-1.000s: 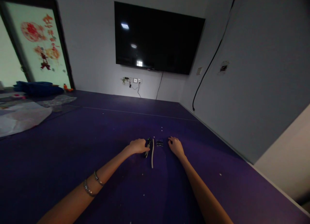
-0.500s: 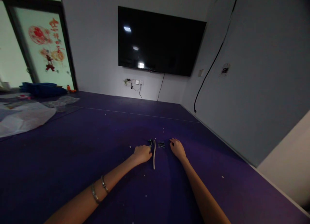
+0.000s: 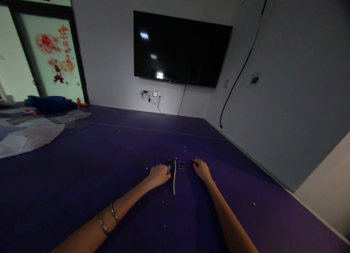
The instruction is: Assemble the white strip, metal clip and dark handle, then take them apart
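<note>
My left hand is closed around a small tool with a dark head and a shiny, narrow handle; its exact kind is too small to make out. Just right of it, a pale, slightly curved stick or piece of cable lies lengthwise on the purple surface. Beyond that, a small dark flat piece with a clear, shiny look lies between the stick and my right hand. That hand rests on the surface, fingers loosely bent and apart, with nothing seen in it.
Small white scraps are scattered about. Clear and white plastic sheeting and a blue cloth bundle lie at the far left. A television hangs on the back wall; a black cable dangles down the right wall.
The view has tilted up very slightly, so everything sits a little lower. My hands, the tool, the stick and the dark piece keep nearly the same places.
</note>
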`<move>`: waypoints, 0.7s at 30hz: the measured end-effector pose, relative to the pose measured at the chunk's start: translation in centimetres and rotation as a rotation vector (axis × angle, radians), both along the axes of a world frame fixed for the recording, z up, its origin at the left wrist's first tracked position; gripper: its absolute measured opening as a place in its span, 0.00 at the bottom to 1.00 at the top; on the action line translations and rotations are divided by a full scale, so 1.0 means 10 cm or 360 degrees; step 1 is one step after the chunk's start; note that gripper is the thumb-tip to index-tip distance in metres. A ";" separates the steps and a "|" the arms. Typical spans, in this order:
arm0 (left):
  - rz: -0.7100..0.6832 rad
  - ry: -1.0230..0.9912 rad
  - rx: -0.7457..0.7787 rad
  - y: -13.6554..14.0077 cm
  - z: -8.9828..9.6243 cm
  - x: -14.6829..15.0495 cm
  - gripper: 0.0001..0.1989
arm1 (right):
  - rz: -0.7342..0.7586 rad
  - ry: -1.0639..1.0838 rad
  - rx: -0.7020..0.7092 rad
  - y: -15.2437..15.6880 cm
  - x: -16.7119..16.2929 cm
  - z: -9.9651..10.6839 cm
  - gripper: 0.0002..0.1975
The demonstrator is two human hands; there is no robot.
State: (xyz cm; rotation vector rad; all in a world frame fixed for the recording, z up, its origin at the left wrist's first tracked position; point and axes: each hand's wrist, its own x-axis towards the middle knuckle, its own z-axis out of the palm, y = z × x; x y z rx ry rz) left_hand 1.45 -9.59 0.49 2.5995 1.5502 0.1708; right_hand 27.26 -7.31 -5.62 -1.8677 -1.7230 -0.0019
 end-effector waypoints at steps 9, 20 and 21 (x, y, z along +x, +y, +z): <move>0.0073 -0.0214 0.0086 -0.05 0.18 0.02 0.16 | -0.0064 0.0489 0.0137 -0.02 -0.11 0.23 0.17; 0.0154 -0.0228 0.0201 -0.15 0.37 0.03 0.15 | 0.0650 0.2384 -0.0493 -0.26 -0.97 0.92 0.14; 0.0143 -0.0212 0.0204 -0.16 0.37 0.04 0.15 | 0.0684 0.2414 -0.0541 -0.29 -1.01 0.93 0.14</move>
